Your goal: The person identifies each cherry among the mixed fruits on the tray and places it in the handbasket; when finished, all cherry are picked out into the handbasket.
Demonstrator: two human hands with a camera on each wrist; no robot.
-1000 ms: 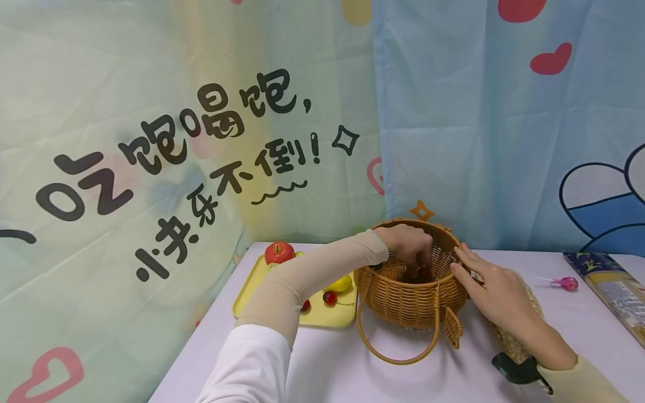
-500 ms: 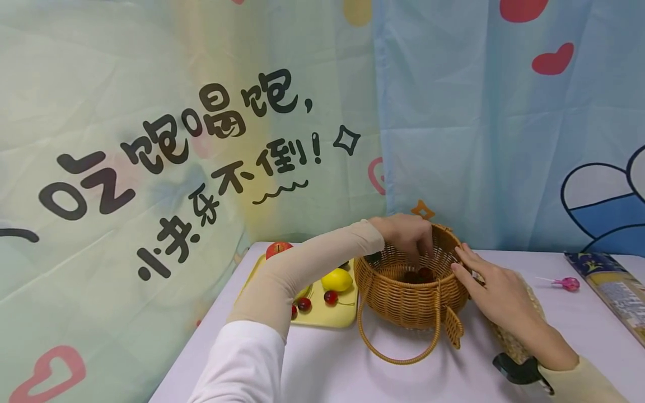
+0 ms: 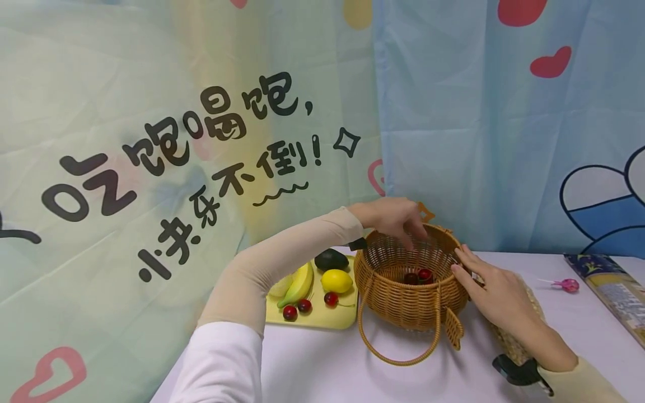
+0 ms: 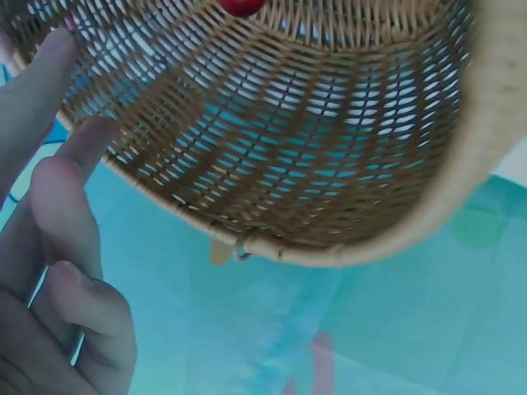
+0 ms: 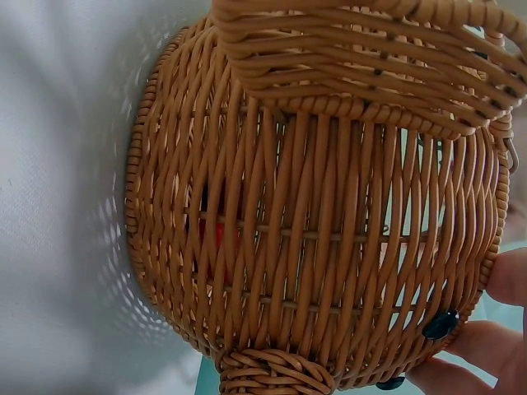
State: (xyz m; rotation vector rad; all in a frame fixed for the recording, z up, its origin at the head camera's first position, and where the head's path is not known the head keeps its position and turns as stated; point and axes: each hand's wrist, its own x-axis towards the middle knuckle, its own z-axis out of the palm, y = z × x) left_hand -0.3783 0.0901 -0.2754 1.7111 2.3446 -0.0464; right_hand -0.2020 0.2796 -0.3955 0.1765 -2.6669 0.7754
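Note:
A brown wicker basket (image 3: 398, 308) stands on the table, its handle lowered toward the front. Two dark red cherries (image 3: 425, 275) lie inside it, near the front wall. Above the basket's back left rim hovers my left hand (image 3: 393, 217), fingers loosely bent and holding nothing. The left wrist view shows these fingers (image 4: 62, 206) beside the woven rim, with a red cherry (image 4: 241, 6) at the top edge. My right hand (image 3: 496, 294) rests against the basket's right rim with fairly straight fingers. In the right wrist view its fingertips (image 5: 469, 341) touch the rim.
Left of the basket, a yellow tray (image 3: 322, 323) bears a banana (image 3: 298, 282), a lemon (image 3: 336, 281), an avocado (image 3: 331, 259) and several cherries. My left arm hides part of it. A lollipop (image 3: 569, 285) and a printed package (image 3: 612, 288) lie at the right.
My left hand has risen out of the basket and shifted a little left, leaving two cherries visible inside. The right hand has stayed at the rim.

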